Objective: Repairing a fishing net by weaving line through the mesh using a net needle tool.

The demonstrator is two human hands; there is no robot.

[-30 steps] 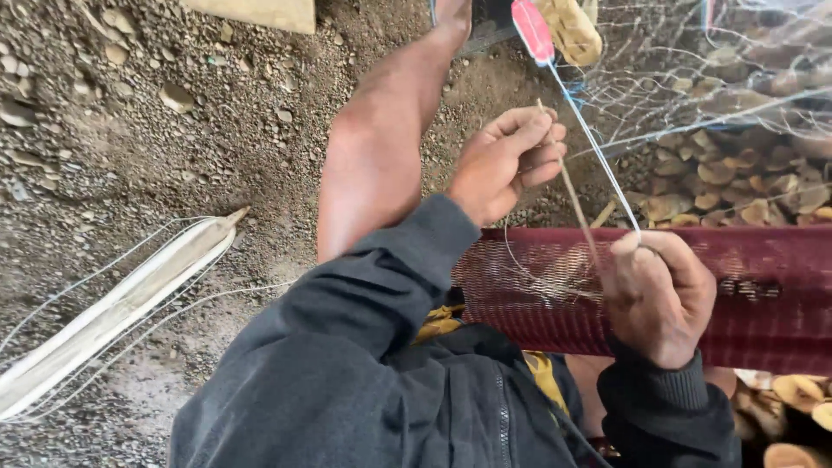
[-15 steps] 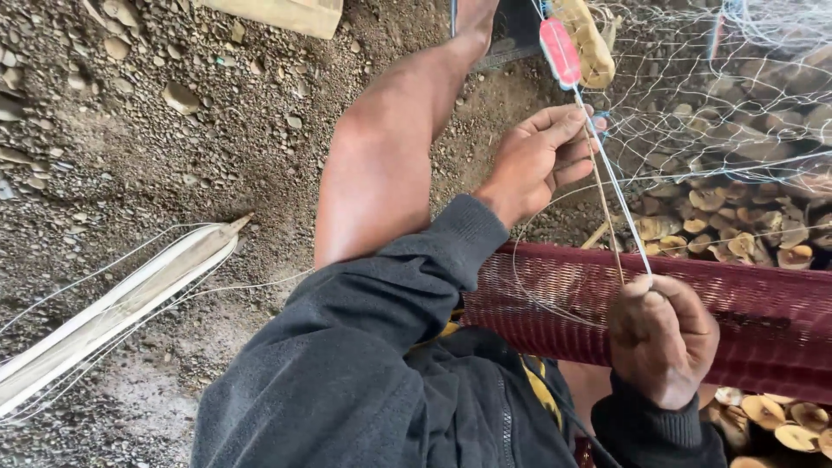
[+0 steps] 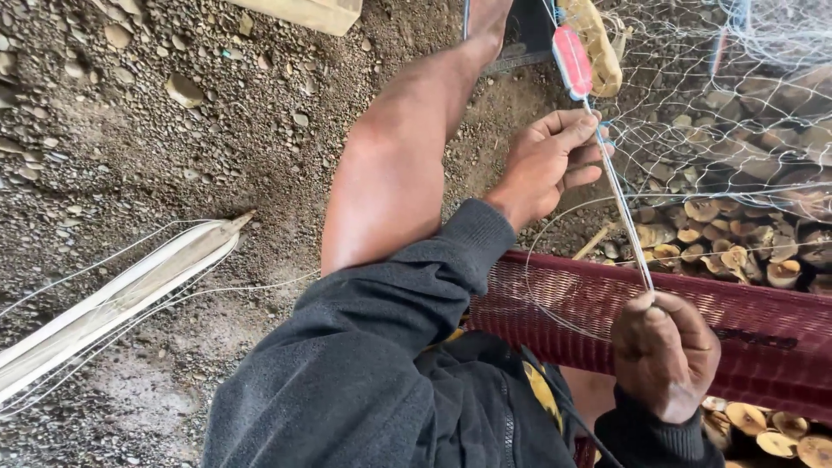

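Observation:
My left hand [image 3: 546, 165] is raised beside my bare leg [image 3: 399, 165], its fingertips pinching a thin pale line [image 3: 626, 225] and the clear mesh of a fishing net [image 3: 719, 113]. The line runs taut from a pink-red netting needle [image 3: 572, 61] at the top down to my right hand [image 3: 666, 351]. That hand is closed in a fist around the line's lower end, just above a maroon woven mesh [image 3: 555, 321] lying across my lap. A loose loop of line curves between the two hands.
Gravel ground [image 3: 173, 130] fills the left. A white strip with thin lines [image 3: 121, 290] lies at the lower left. Several cut wood pieces [image 3: 728, 251] are piled behind the net at the right. A pale wooden block [image 3: 303, 13] sits at the top.
My left hand has moved up and away from my right hand, so the line between them is longer and tauter. The right hand stays closed in about the same place.

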